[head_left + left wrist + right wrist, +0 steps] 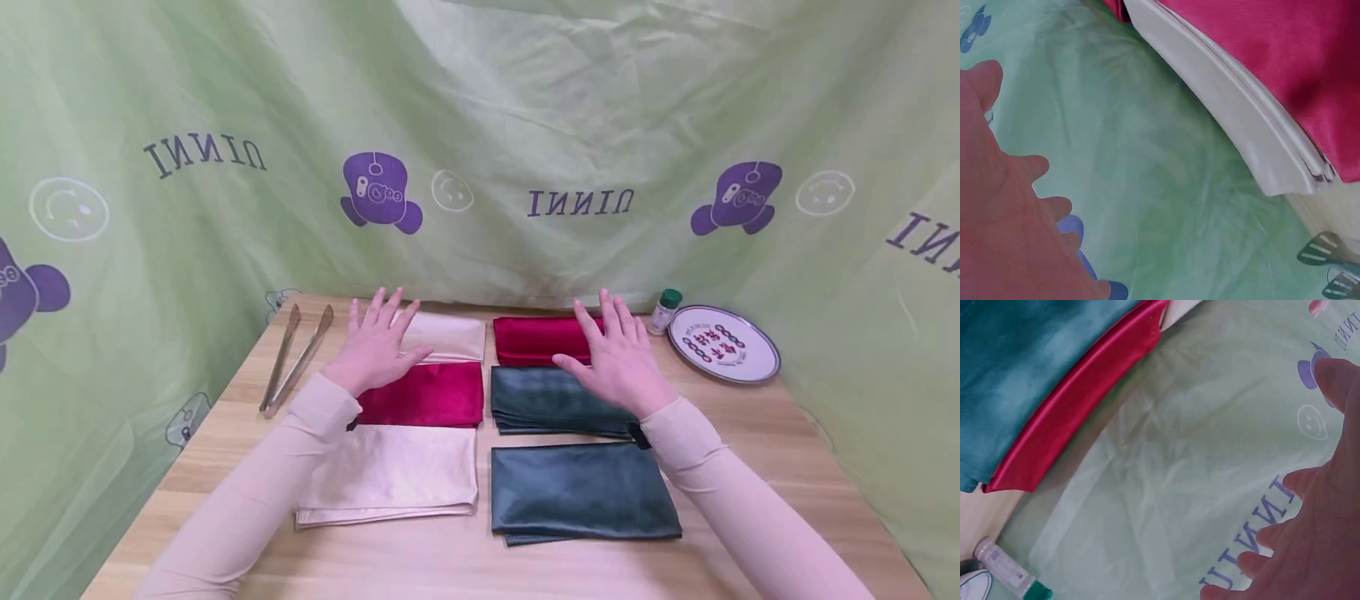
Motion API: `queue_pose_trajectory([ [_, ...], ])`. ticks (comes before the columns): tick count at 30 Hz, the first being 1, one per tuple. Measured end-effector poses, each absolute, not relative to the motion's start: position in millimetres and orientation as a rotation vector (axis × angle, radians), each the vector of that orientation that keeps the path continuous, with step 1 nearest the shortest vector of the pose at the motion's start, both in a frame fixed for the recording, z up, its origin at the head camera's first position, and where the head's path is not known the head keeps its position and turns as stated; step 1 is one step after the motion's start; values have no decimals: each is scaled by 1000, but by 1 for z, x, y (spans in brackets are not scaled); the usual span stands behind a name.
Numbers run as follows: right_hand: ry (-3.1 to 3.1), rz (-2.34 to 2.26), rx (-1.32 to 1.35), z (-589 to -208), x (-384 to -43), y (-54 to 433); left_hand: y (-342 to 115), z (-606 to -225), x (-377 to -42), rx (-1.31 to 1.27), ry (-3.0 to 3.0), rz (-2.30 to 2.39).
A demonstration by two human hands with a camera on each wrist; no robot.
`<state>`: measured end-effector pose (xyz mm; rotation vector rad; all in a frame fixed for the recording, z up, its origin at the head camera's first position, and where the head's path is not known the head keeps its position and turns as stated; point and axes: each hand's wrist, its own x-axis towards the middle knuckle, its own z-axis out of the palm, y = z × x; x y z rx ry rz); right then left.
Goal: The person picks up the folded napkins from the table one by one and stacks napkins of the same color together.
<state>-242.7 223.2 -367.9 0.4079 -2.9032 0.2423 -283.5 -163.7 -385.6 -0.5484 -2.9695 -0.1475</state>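
My left hand (378,346) hovers with fingers spread over the back left of the table, holding nothing. Below it lie a folded cream cloth (453,335) and a folded crimson cloth (431,396); another cream cloth (397,467) lies nearer me. On the other side my right hand (618,358), also spread and holding nothing, hovers near a folded crimson cloth (528,340) and a dark green cloth (551,396). A second green cloth (581,487) lies in front. The left wrist view shows the left hand (997,194) away from the cloths; the right wrist view likewise shows the right hand (1316,525).
Metal tongs (280,358) lie spread at the table's left, slotted tips toward the back. At the back right stand a small green-capped bottle (663,315) and a patterned plate (757,358). A green printed curtain (480,250) surrounds the wooden table (780,467).
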Motion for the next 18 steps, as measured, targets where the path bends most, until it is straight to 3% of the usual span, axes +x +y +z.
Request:
queue_pose_trajectory([
  [9, -2913, 423, 400, -364, -221, 245, -156, -379, -257, -652, -2974, -355],
  [18, -3033, 708, 362, -387, -169, 286, -90, -417, -164, -985, -2981, -794],
])
